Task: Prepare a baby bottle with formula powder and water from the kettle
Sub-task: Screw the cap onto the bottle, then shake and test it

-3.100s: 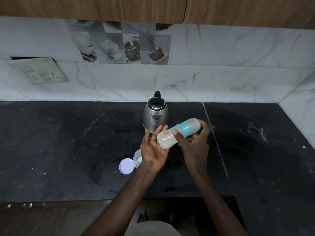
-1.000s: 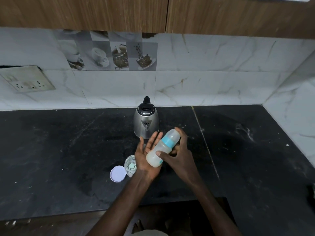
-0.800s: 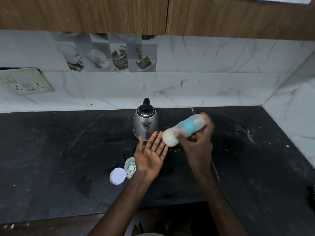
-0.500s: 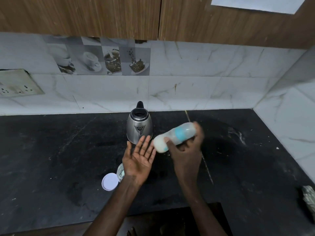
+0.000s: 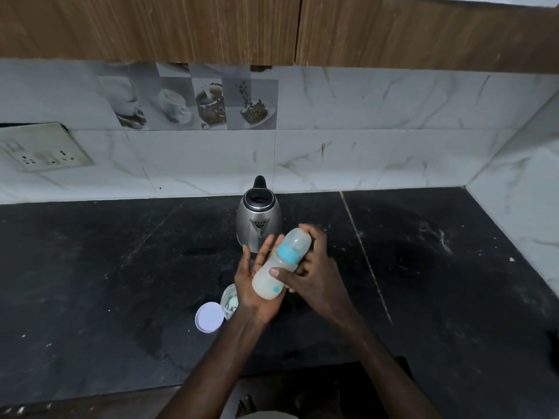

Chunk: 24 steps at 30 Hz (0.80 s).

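Table [image 5: 121, 267]: black stone, scuffed w/ pale marks, runs wall to wall; marble-look tiles behind, wood cabinets [image 5: 181, 25] above, socket plate [image 5: 45, 149] on wall at far left.

Kettle [image 5: 259, 219]: steel body, black lid and handle, upright on table near back wall, spout side facing me. Sits just behind my hands.

My right hand [image 5: 314, 273]: grip closed round the baby bottle [image 5: 279, 266], thumb across the front of the body, fingers wrapped behind. Forearm comes in from lower right.

My left hand [image 5: 257, 285]: flat and open, palm up, fingers spread toward kettle. Holds nothing by itself; bottle base rests against the palm.

Bottle: held above table, between both hands, tilted w/ cap end up and away toward kettle, base down toward me. Clear cap on, blue collar under it, milky white contents in lower part, small blue dot near base.

Lid [image 5: 210, 316]: pale round disc, flat on table, left of my left wrist.

Small open jar [image 5: 229, 300]: just beside lid, touching or near it, partly hidden by left hand. Contents unclear.
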Motion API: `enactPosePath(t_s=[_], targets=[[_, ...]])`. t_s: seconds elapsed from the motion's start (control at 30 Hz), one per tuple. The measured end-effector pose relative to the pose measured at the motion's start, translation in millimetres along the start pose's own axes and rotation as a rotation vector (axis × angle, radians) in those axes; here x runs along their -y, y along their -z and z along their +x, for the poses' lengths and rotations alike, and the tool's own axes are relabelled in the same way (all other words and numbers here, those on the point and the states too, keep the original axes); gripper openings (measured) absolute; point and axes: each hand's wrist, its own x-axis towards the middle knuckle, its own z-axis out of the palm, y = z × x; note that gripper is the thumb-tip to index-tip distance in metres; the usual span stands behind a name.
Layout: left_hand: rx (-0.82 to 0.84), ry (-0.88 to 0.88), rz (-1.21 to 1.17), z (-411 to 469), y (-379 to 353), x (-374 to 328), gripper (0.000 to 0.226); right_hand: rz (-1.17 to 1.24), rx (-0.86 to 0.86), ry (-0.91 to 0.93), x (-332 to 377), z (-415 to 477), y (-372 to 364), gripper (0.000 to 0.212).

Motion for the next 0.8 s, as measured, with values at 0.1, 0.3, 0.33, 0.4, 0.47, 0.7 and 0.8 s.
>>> enactPosePath(t_s=[0.1,0.3,0.33,0.4,0.47,0.7,0.8], targets=[[-0.026,-0.037,0.058,0.5,-4.7,-3.0,0.068,0.005,-0.368,0.071,15.0,12.8,18.9,0.086],[-0.077,-0.076,0.047,2.0,-0.4,-14.2,0.068,-0.165,-0.253,0.031,0.7,-0.1,-0.6,0.090],[-0.082,-0.078,0.050,2.9,0.3,-15.3,0.068,-0.179,-0.300,0.032,-3.4,-0.1,0.1,0.089],[-0.081,-0.079,0.073,2.8,-1.1,-16.8,0.067,0.102,-0.559,0.018,0.2,3.0,3.4,0.084],[-0.079,-0.079,0.066,1.6,-1.6,-15.4,0.065,0.250,-0.587,-0.018,1.2,4.7,-3.6,0.082],[-0.042,-0.040,0.014,1.9,3.4,-14.5,0.062,-0.010,0.034,0.008,-19.3,-4.3,-5.2,0.092],[-0.030,-0.038,0.022,-2.1,1.2,-13.8,0.059,0.003,0.101,0.012,-17.2,-0.6,1.4,0.094]])
